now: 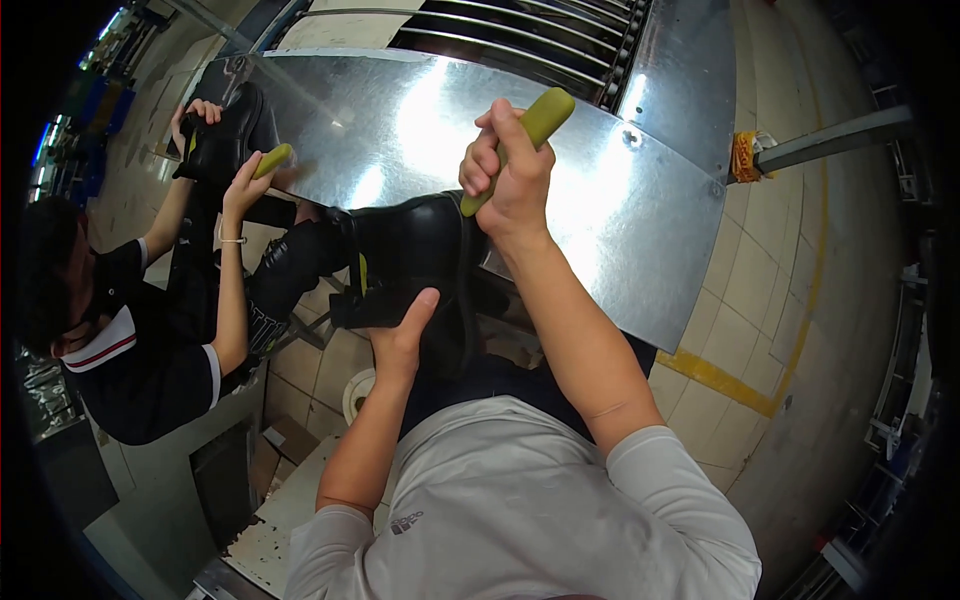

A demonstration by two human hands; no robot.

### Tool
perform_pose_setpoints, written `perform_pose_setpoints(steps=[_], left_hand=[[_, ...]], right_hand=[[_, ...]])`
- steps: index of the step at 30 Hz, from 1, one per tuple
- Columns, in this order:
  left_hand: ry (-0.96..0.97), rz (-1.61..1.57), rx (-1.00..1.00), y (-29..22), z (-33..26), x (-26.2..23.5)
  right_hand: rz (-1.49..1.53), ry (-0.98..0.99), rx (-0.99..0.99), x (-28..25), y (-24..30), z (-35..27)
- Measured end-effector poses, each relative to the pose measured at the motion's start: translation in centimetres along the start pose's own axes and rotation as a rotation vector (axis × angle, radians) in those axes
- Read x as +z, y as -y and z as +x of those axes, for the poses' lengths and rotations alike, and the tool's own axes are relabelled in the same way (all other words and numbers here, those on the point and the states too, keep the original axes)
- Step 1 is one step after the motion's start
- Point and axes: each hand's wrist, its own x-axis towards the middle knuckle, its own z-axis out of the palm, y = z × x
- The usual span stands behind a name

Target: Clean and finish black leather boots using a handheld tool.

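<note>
Two hands work on one black boot (410,265), which lies on its side at the near edge of the sheet-metal desk (640,230). The boot's long axis runs roughly left to right across the view; which end is the toe cannot be told.

The right hand (508,172) sits directly above the boot. Its grip is closed in a fist around a yellow-green tool (530,135). The tool's long axis runs diagonally: the free upper end points up and to the right, away from the boot, and the lower end meets the boot's upper surface. The tool's working tip is hidden behind the boot and the fingers.

The left hand (400,335) sits below the boot. Its grip is closed on the boot's underside, with the thumb pressed up against the near face and the remaining fingers hidden beneath.

To the left of the boot, a second person in a dark shirt holds another black boot (215,140) with one hand and a matching yellow-green tool (272,160) with the other. Behind the boot, beyond the desk's far edge, lies a roller conveyor (520,30). To the right of the boot, past the desk's edge, the tiled floor (790,300) carries a yellow line.
</note>
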Motion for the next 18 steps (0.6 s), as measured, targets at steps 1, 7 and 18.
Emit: perform_pose_setpoints(steps=[1, 7, 18], left_hand=[[0.022, 0.061, 0.033, 0.1, -0.2, -0.1], [0.005, 0.103, 0.115, -0.5, -0.1, 0.9], [-0.044, -0.011, 0.093, -1.4, 2.0, 1.5]], right_hand=[[-0.008, 0.006, 0.000, 0.1, 0.0, 0.4], [-0.061, 0.023, 0.025, 0.3, -0.6, 1.8], [-0.513, 0.580, 0.325, 2.2, -0.5, 4.7]])
